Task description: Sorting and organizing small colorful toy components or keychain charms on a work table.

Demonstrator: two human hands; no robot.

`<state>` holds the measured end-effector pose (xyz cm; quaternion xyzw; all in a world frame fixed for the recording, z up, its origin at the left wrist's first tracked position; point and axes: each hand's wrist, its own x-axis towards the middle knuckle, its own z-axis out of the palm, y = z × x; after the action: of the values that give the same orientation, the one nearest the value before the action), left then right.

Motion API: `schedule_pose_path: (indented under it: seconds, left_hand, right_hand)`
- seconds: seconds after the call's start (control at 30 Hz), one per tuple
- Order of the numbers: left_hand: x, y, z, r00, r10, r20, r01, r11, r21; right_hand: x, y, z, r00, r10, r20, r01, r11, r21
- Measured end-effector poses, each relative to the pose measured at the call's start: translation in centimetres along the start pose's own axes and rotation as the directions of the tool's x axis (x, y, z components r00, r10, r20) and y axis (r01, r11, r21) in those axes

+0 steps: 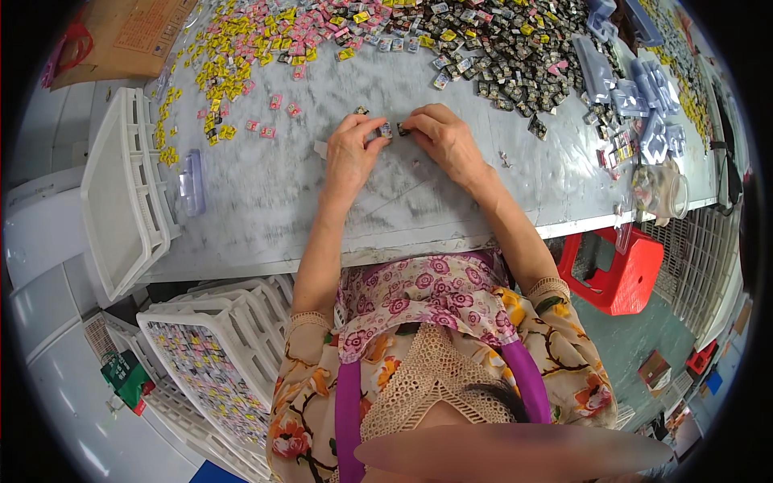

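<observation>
Over the middle of the table my left hand (pixel 351 153) is closed, thumb and fingertips pinching a small dark-and-white printed packet (pixel 386 130). Just to its right, my right hand (pixel 448 145) pinches a small black packet (pixel 403 129), mostly covered by the fingers. A narrow gap separates the two packets. Another small dark packet (pixel 361 110) lies just beyond my left fingers. A scrap of white material (pixel 320 149) rests beside my left hand. A few pink packets (pixel 261 129) are scattered to the left.
Heaps of yellow (pixel 229 76), pink (pixel 322 20) and black packets (pixel 523 72) cover the far table. Clear plastic trays (pixel 636 97) lie at right, one clear tray (pixel 192 183) at left. A white crate (pixel 121 193) leans at the left edge. A red stool (pixel 616 274) stands below right.
</observation>
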<state>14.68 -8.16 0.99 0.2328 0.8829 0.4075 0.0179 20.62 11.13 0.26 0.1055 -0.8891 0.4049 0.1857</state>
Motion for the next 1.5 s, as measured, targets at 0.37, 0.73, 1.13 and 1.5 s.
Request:
schedule_pose_path:
  seconds: [0.37,0.73,1.13,1.5]
  left_hand:
    - [0.1,0.2,-0.5,0.997,0.061,0.054,-0.061,0.998,0.008]
    - [0.2,0.5,-1.0,0.994,0.085,0.070,-0.085,0.996,0.001]
    - [13.4,-12.0,-8.9,0.944,-0.012,-0.330,0.121,0.942,0.314]
    - [13.9,-10.5,-7.4,0.975,0.064,-0.215,0.023,0.924,0.381]
  right_hand:
    - [0.2,-0.4,-0.6,0.998,0.035,0.059,-0.030,0.996,-0.083]
    - [1.1,0.4,-0.5,0.986,0.096,0.135,-0.090,0.994,-0.055]
    - [1.3,0.2,-0.8,0.970,0.142,0.199,-0.151,0.988,0.032]
    - [1.2,0.5,-1.0,0.969,0.167,0.184,-0.175,0.984,0.030]
